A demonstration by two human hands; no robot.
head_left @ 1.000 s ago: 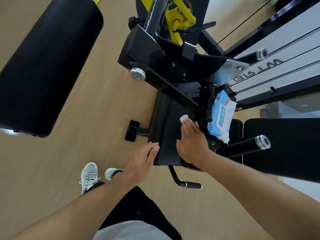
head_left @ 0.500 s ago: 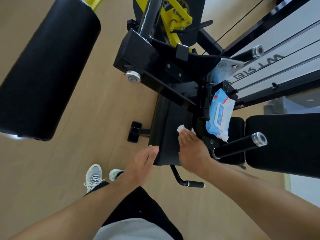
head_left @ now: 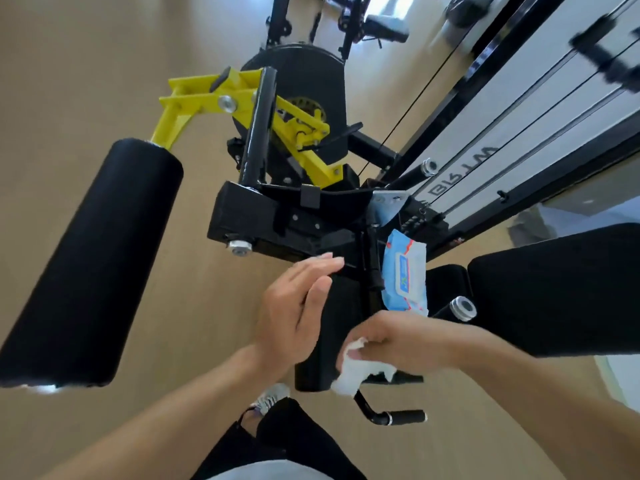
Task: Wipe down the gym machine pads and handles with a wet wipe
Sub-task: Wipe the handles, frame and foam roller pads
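Crumpled white wet wipe [head_left: 360, 370] at lower centre, bunched in curled fingers of right hand [head_left: 398, 337], pressed on near end of narrow black padded seat section [head_left: 337, 327]. Left hand [head_left: 294, 306] at 9 o'clock of that pad, fingers straight and together, flat against pad's left edge, holding nothing. Blue soft-plastic wipe pack with white label flap [head_left: 405, 280] at 1 o'clock of right hand, wedged upright against black steel frame [head_left: 277, 220]; contents not visible, print on label too blurred to read. Large black cylindrical roller pad [head_left: 93, 271] at 9 o'clock, on yellow metal lever arm [head_left: 207, 98]. Wide black flat pad [head_left: 554, 292] at 3 o'clock, chrome-capped black grip handle [head_left: 462, 308] just beside it. Curved black adjustment handle [head_left: 391, 415] at 6 o'clock under seat. White shroud panel [head_left: 519, 133] at 2 o'clock, mirrored lettering only partly legible. Open tan wood floor [head_left: 104, 81] left and below.
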